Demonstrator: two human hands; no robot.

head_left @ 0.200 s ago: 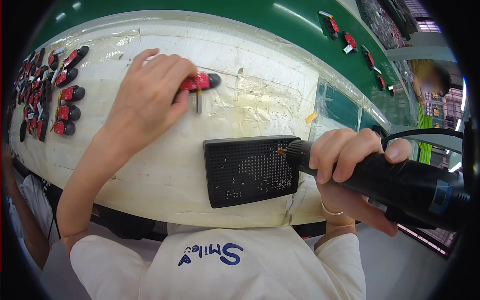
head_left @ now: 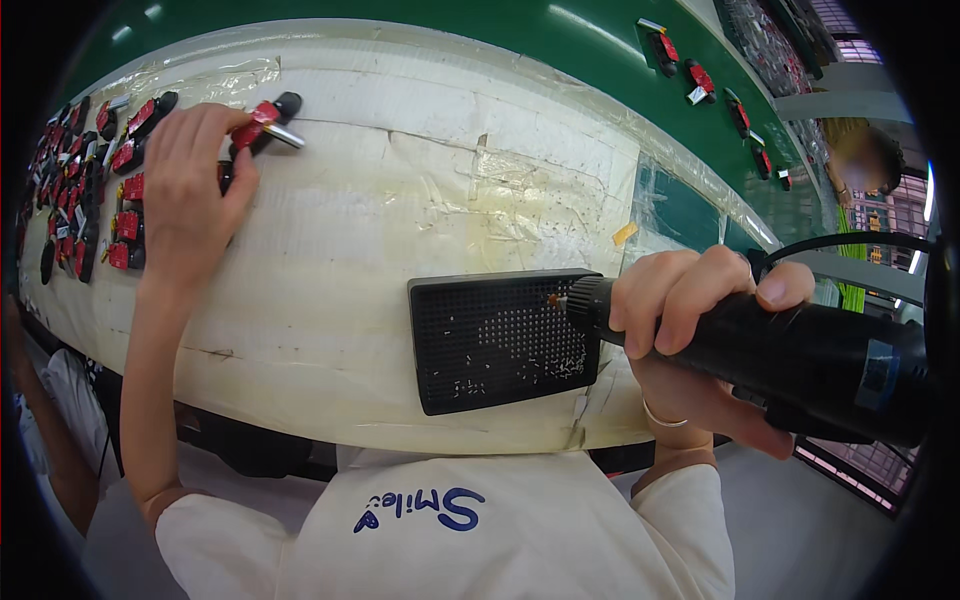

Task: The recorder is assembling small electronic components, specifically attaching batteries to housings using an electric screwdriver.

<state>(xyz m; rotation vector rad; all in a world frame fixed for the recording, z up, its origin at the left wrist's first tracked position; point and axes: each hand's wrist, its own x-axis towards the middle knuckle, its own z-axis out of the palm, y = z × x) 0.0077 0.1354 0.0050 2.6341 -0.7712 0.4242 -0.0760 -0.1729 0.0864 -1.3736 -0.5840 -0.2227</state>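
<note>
My left hand (head_left: 190, 190) is at the left of the table, its thumb and fingers closed around a small red-and-black part (head_left: 264, 114). A silver cylinder (head_left: 285, 135) sticks out from this part, and its lower end is partly hidden by the fingers. On the right, my right hand (head_left: 680, 310) grips a thick black electric screwdriver (head_left: 800, 350). The screwdriver's tip points left over a black perforated screw tray (head_left: 450, 330). Many tiny silver screws stand in the tray's holes or lie loose on it.
Several similar red-and-black parts (head_left: 70, 190) are crowded at the far left. More parts (head_left: 700, 82) lie spaced along the green surface (head_left: 590, 60) at the back right. A yellow scrap (head_left: 624, 234) rests near the tray. Other people are at the left and right edges.
My left hand has moved left with the red-and-black part, toward the crowd of parts, and the part has tilted. The screwdriver has barely shifted over the tray.
</note>
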